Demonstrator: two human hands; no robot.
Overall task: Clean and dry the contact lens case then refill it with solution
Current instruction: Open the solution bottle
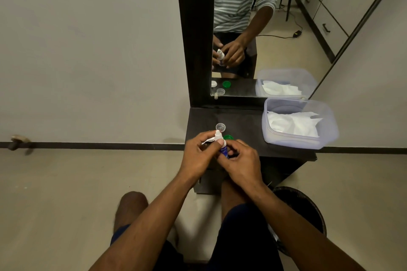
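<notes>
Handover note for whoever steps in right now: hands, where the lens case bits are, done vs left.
Left hand: fingers curled round the top of the solution bottle, thumb at its white neck.
Right hand: curled round the bottle's lower part.
The bottle sits upright over the front of the dark shelf.
The clear cap lies on the shelf just behind the bottle; the green cap is partly hidden behind the hands.
The case body is not visible.
Tissues lie in the plastic tub to the right.
Whether cleaning is done is unclear; refilling and capping remain.

Worktop (242, 121) bare in middle; plastic tub (299, 138) blocks right side, mirror frame (193, 50) walls the back, clear cap (220, 126) and green cap (229, 137) sit near front-left.
</notes>
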